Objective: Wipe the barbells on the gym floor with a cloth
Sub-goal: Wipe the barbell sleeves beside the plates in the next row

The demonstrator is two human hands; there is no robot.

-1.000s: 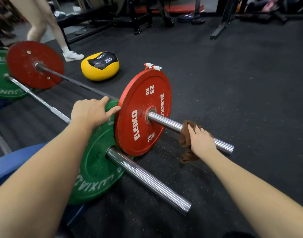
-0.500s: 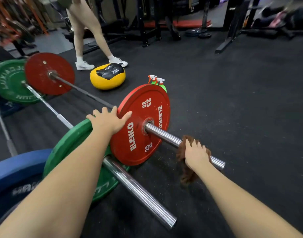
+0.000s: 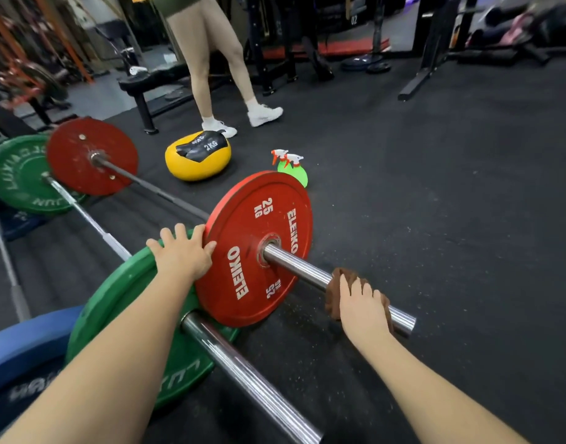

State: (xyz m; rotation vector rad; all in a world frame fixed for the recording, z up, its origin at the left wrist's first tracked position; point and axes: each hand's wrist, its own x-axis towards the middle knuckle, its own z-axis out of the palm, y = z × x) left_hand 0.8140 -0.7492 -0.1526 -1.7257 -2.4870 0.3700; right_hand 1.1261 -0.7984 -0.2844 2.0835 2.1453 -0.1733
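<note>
**Barbells side by side, cloth wrapped on the chrome sleeve**

You have the black rubber gym floor (image 3: pixel 435 219) spread out under everything. Three barbells lie on it next to each other, running from far left toward you.

The farthest one carries a red Eleiko 25 kg plate (image 3: pixel 256 251) at your end. Its chrome sleeve (image 3: pixel 300 267) sticks out to the right of that plate. The next bar carries a green plate (image 3: pixel 115 309), which sits partly behind the red one, and its own sleeve (image 3: pixel 243 379) reaches the bottom edge. A blue plate (image 3: pixel 25 344) shows at lower left. At the far ends you see a second red plate (image 3: pixel 89 155) and a second green plate (image 3: pixel 15 174).

Another person's legs (image 3: pixel 211 59), in white shoes, stand beyond the bars beside a black bench (image 3: pixel 147 81). A yellow 2KG medicine ball (image 3: pixel 195 165) sits just in front of those shoes. Two spray bottles (image 3: pixel 291 165) stand close behind the top of the Eleiko plate.

Your brown cloth (image 3: pixel 334 290) is wrapped over the red bar's sleeve, near its outer end. Your right hand (image 3: pixel 361 306) curls over the cloth and clamps it to the sleeve. Your left hand (image 3: pixel 182 254) rests on the rim of the green plate with fingers spread, thumb touching the Eleiko plate. The two hands are well apart.
</note>
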